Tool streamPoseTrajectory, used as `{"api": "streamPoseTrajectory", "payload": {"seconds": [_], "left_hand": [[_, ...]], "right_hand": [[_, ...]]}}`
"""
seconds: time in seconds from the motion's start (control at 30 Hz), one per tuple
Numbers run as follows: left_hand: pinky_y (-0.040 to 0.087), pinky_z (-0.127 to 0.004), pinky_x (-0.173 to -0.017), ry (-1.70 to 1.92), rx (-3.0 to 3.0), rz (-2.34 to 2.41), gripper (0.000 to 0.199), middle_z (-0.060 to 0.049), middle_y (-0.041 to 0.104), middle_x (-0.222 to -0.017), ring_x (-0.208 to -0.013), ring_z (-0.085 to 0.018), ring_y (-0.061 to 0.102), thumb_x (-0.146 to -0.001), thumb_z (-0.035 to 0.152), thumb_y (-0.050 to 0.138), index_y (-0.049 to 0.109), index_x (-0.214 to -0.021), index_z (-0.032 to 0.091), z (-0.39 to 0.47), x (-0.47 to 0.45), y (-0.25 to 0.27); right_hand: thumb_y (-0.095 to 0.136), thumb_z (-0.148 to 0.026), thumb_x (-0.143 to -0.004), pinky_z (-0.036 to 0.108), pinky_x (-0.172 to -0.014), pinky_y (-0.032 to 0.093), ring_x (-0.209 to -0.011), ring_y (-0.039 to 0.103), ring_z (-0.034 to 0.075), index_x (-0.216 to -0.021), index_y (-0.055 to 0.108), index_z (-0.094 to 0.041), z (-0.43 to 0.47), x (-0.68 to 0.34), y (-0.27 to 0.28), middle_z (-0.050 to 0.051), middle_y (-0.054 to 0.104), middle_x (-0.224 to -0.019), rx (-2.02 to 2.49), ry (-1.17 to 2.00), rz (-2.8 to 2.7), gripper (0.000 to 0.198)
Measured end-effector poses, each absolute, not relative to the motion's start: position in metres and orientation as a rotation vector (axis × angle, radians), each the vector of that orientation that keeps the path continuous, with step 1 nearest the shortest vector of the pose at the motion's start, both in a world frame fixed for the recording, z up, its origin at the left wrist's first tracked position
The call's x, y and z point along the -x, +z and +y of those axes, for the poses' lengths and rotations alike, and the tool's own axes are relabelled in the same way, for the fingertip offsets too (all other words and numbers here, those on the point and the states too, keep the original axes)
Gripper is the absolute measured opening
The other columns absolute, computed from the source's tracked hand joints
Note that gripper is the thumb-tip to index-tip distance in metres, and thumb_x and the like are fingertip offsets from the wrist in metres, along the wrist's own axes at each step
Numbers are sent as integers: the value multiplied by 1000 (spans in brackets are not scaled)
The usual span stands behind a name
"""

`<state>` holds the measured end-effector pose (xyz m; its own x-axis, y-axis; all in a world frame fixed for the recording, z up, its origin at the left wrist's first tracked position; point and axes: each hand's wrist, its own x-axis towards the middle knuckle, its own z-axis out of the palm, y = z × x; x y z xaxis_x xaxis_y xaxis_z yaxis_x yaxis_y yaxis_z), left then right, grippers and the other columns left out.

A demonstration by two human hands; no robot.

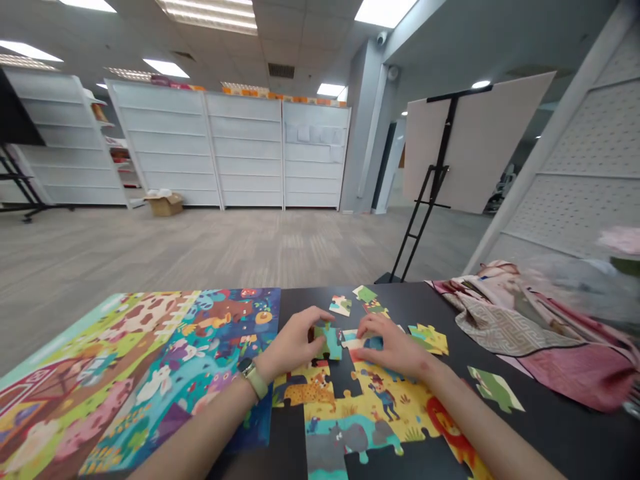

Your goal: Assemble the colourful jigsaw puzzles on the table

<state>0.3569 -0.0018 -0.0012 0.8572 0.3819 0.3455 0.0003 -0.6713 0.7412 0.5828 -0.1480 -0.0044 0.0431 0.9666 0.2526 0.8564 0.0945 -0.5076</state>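
Note:
My left hand (300,335), with a watch at its wrist, has thumb and fingers closed on a teal and green puzzle piece (330,343). Just to the right, my right hand (393,343) bends its fingers around a puzzle piece with blue on it (374,343), partly hidden by the hand. Below both hands lies a partly joined animal jigsaw puzzle (350,405), showing a cheetah, a hippo, a small figure in a hat and a lion. A dark gap shows in it between the cheetah and the figure. My right forearm hides part of the lion side.
Loose pieces lie beyond my hands, among them a white one (341,305), and a green one (496,389) at the right. Colourful picture boards (165,373) cover the left of the black table (287,460). Bunched pink cloth (565,363) lies at the right edge. An easel (440,177) stands beyond.

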Motion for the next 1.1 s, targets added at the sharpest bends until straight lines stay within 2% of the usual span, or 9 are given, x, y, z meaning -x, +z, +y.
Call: {"api": "streamPoseTrajectory", "payload": {"seconds": [0.07, 0.17, 0.3, 0.37, 0.53, 0.67, 0.8, 0.97, 1.1], "left_hand": [[40, -20, -53, 564, -2178, 273, 33, 3, 60, -79, -57, -10, 51, -83, 12, 52, 62, -114, 18, -5, -354, 5], [31, -18, -47, 494, -2105, 262, 27, 6, 56, -68, -50, -7, 43, -86, 15, 53, 63, -111, 16, -13, -349, 12], [32, -18, -49, 451, -2030, 239, 27, -1, 66, -86, -53, -6, 43, -85, 13, 52, 65, -109, 15, -26, -344, 12], [31, -18, -49, 434, -2006, 237, 28, 0, 66, -86, -52, -5, 41, -85, 12, 50, 65, -109, 15, -32, -341, 10], [41, -18, -55, 448, -1747, 274, 37, 1, 56, -85, -61, -7, 51, -75, 13, 57, 63, -111, 17, -45, -338, -2], [52, -24, -56, 410, -1517, 323, 48, 2, 43, -90, -68, -10, 49, -65, 13, 57, 62, -112, 21, -54, -341, -12], [47, -20, -57, 444, -1588, 290, 50, 3, 42, -86, -74, -12, 45, -63, 9, 56, 62, -110, 22, -61, -346, -20], [41, -21, -57, 477, -1623, 241, 29, 4, 46, -78, -68, -11, 44, -66, 12, 60, 61, -94, 18, -65, -343, -14], [40, -24, -63, 434, -1783, 106, 28, 2, 56, -82, -69, -13, 49, -76, 25, 68, 66, -103, 18, -64, -332, 0]], "right_hand": [[69, -31, -83, 41, -95, 45, -101, 60, 24, -87, 68, -24, -148, -581, -4, 4, 67, -98, 1776, 247, -1824, 8], [58, -20, -84, 40, -93, 46, -98, 61, 24, -86, 67, -24, -148, -579, -3, 5, 68, -97, 1750, 201, -1779, 10], [49, -16, -85, 41, -93, 45, -100, 62, 25, -86, 66, -24, -149, -580, 1, 6, 70, -96, 1721, 143, -1692, 18], [48, -16, -84, 41, -90, 45, -100, 62, 25, -85, 65, -24, -150, -582, 2, 6, 70, -94, 1722, 142, -1656, 19], [53, -20, -84, 35, -74, 45, -83, 61, 22, -81, 67, -22, -154, -581, 5, 6, 70, -86, 1725, 267, -1601, 14], [65, -36, -84, 29, -64, 46, -69, 63, 17, -89, 66, -21, -159, -572, 9, 2, 70, -77, 1630, 609, -1616, 15], [69, -47, -82, 25, -58, 48, -62, 63, 15, -98, 57, -21, -165, -559, 21, -1, 68, -72, 1510, 919, -1588, 32], [72, -44, -82, 24, -62, 46, -65, 57, 13, -89, 59, -20, -180, -537, 46, -2, 62, -75, 1510, 994, -1564, 28], [66, -40, -88, 23, -60, 40, -65, 51, 12, -87, 64, -20, -210, -512, 53, -2, 58, -73, 1695, 923, -1525, 20]]}}
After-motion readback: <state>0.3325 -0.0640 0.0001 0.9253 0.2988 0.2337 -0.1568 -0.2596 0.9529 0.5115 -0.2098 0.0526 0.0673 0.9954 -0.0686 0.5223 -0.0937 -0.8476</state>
